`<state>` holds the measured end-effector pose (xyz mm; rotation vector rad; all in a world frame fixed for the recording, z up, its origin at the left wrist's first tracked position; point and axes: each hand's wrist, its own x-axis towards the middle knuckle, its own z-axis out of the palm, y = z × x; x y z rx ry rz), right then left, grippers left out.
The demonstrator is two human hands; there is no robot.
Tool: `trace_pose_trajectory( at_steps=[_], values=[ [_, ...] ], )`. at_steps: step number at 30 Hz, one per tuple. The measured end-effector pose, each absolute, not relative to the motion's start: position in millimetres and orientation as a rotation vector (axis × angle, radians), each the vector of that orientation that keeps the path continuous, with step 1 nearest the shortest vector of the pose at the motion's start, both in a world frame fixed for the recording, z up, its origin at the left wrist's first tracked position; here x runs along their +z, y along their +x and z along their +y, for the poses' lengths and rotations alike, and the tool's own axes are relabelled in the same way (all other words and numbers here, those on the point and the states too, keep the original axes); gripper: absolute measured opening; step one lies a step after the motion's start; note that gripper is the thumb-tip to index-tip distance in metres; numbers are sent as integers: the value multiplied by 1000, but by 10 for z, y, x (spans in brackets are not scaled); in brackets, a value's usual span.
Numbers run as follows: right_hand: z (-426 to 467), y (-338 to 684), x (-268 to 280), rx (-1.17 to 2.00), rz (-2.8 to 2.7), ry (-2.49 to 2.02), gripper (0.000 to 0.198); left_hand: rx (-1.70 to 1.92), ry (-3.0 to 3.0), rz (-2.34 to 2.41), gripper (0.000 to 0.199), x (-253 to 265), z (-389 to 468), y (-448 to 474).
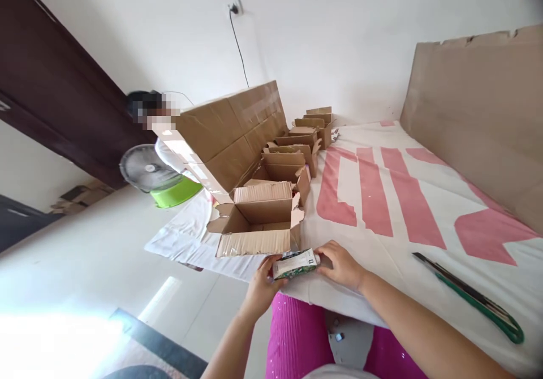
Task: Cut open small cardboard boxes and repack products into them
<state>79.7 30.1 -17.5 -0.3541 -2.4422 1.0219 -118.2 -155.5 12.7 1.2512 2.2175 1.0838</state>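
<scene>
A small white-and-green box (296, 264) is held level between my two hands, just above the near edge of the cloth-covered table. My left hand (262, 288) grips its left end, thumb in front and fingers behind. At the other end, my right hand (343, 265) has its fingers and thumb closed about the tip of the box. Right behind the box stands an open cardboard carton (258, 242) with its flaps folded out. To the right lies a long tool with a dark narrow blade and a green handle (479, 297).
Several more open cartons (284, 167) run back in a row beside a tall cardboard panel (237, 124). Another large cardboard sheet (479, 113) stands at the right. A person (167, 153) is partly hidden behind the panel, near a fan (146, 167) with a green base.
</scene>
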Motion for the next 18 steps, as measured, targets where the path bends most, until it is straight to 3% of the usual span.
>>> trace_pose_trajectory(
  at_steps=[8, 12, 18],
  values=[
    [284, 796, -120, 1138, -2416, -405, 23, 1227, 978, 2226, 48, 175, -1848, -1897],
    [277, 790, -99, 1138, -2417, -415, 22, 1181, 1060, 2399, 51, 175, -1895, -2084],
    [260, 779, -79, 1125, -2428, -439, 22, 1178, 1059, 2177, 44, 137, -1797, -2218]
  ],
)
